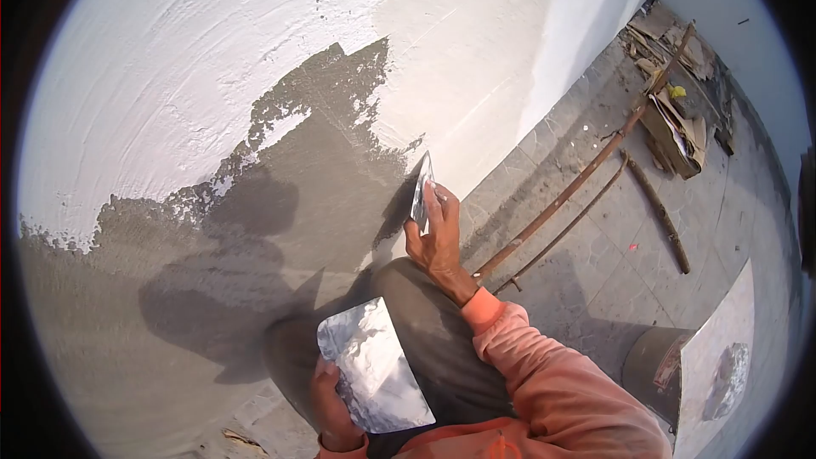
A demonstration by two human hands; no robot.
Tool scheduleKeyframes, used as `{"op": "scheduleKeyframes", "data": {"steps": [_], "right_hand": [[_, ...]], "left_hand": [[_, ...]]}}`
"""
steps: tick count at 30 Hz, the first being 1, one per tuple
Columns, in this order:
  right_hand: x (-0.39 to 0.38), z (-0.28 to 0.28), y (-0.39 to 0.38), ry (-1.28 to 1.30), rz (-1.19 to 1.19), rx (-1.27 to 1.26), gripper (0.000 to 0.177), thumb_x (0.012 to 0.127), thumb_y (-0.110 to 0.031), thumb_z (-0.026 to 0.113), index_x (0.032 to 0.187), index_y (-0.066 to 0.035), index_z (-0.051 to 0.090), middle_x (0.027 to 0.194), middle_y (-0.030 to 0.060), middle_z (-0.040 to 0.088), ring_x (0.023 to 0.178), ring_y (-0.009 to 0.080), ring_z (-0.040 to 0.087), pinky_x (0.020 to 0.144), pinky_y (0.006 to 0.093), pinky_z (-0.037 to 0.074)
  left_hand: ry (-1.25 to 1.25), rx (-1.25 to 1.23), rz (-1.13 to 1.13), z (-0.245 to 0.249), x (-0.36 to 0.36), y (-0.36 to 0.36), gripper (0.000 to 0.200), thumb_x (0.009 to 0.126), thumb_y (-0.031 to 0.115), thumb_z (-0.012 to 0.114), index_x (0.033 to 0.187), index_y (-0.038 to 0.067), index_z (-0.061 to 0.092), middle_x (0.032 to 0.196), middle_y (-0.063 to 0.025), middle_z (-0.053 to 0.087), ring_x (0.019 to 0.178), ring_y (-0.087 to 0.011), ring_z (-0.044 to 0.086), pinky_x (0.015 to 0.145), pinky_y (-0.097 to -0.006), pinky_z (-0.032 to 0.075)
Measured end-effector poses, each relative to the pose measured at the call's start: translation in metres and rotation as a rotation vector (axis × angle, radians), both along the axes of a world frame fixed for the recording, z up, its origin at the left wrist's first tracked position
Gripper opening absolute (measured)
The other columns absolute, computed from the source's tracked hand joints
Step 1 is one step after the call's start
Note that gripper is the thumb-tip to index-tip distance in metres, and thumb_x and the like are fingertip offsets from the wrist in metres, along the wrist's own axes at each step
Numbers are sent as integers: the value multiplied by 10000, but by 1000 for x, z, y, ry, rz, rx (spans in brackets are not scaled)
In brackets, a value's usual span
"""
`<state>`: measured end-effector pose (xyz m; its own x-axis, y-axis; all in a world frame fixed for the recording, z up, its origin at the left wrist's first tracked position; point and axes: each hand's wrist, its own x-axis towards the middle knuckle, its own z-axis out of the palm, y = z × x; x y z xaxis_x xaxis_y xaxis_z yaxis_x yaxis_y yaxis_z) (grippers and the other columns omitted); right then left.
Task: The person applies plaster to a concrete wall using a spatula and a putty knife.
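Observation:
My right hand (pixel 438 238) pinches a thin metal putty blade (pixel 421 189), its face smeared with white. The blade is held edge-on at the wall, where grey plaster (pixel 323 161) borders a smooth pale coat (pixel 467 51). Low by my knees, my left hand (pixel 330 395) grips a flat metal plate (pixel 387 387) by its left edge. White putty (pixel 361 336) is spread over the plate in a rough layer. Some of the left hand's fingers are hidden beneath the plate.
Long wooden poles (pixel 578 183) lie along the tiled floor (pixel 625 268) on the right. Cardboard and scraps (pixel 676 136) are heaped in the far corner. Behind my right arm, a bucket (pixel 656 367) stands beside a board (pixel 710 374) carrying a lump of putty (pixel 728 381).

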<state>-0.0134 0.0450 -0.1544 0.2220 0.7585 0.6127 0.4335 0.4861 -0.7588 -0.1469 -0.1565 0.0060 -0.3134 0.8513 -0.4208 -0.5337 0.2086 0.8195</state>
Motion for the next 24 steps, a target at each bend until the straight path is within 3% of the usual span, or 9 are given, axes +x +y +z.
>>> {"op": "scheduleKeyframes", "data": {"steps": [1, 3, 6, 8, 10, 13, 19, 20, 24], "right_hand": [[-2, 12, -13, -66, 26, 44, 675, 718, 85, 579, 1370, -24, 442, 1173, 221, 493, 1002, 325, 568, 797, 357, 496], [9, 13, -33, 40, 220, -122, 631, 738, 77, 581, 1350, -5, 451, 1150, 218, 520, 907, 353, 583, 771, 369, 499], [52, 39, -22, 29, 110, -9, 556, 773, 96, 535, 1320, 13, 470, 1087, 202, 554, 826, 330, 601, 708, 348, 507], [92, 47, 13, 145, -61, -142, 329, 846, 44, 479, 1172, 56, 522, 978, 201, 558, 815, 323, 578, 714, 354, 492], [141, 48, 68, 89, -311, -99, 127, 878, -2, 477, 977, 65, 519, 862, 187, 516, 730, 329, 514, 677, 390, 447], [194, 50, 139, 85, -444, -78, 144, 896, -67, 474, 883, 73, 501, 848, 203, 507, 735, 337, 521, 668, 415, 429], [182, 53, 166, -45, -394, -83, 274, 898, -86, 475, 1102, 70, 570, 999, 194, 549, 812, 299, 580, 712, 378, 483], [175, 51, 161, -1, -329, -115, 370, 891, -66, 481, 1241, 43, 529, 1055, 184, 548, 872, 284, 587, 728, 358, 498], [120, 53, 114, -56, -250, 0, 451, 843, -12, 499, 1292, 20, 484, 1115, 208, 502, 943, 312, 567, 757, 371, 501]], "left_hand": [[0, -2, 7, 1, 2, 2, 523, 847, 190, 435, 1295, -79, 445, 1200, -162, 584, 1068, -239, 591, 943, -338, 442], [7, 11, -16, 4, 6, 6, 528, 844, 191, 439, 1296, -83, 443, 1199, -165, 584, 1064, -240, 594, 942, -335, 444], [4, 34, -34, 2, 5, 7, 537, 840, 193, 444, 1296, -90, 440, 1196, -169, 583, 1061, -242, 596, 938, -333, 448], [-5, 40, -34, 0, 5, 9, 541, 838, 197, 446, 1294, -94, 440, 1194, -168, 584, 1059, -241, 596, 935, -332, 448], [-10, 34, -31, 2, 7, 9, 543, 837, 202, 446, 1290, -96, 442, 1190, -165, 584, 1057, -239, 596, 934, -331, 448], [13, 44, -63, -1, 6, 5, 546, 837, 208, 445, 1290, -97, 443, 1188, -164, 584, 1060, -237, 593, 931, -331, 446], [-42, 69, -46, -3, 4, 1, 538, 841, 207, 443, 1286, -95, 447, 1184, -160, 585, 1055, -239, 594, 930, -332, 445], [-43, 66, -29, -3, 3, 1, 536, 842, 206, 446, 1287, -94, 447, 1185, -161, 585, 1056, -240, 594, 931, -332, 446], [-37, 59, 12, -2, 0, -1, 531, 849, 205, 456, 1292, -88, 445, 1193, -162, 584, 1064, -246, 594, 938, -335, 445]]}}
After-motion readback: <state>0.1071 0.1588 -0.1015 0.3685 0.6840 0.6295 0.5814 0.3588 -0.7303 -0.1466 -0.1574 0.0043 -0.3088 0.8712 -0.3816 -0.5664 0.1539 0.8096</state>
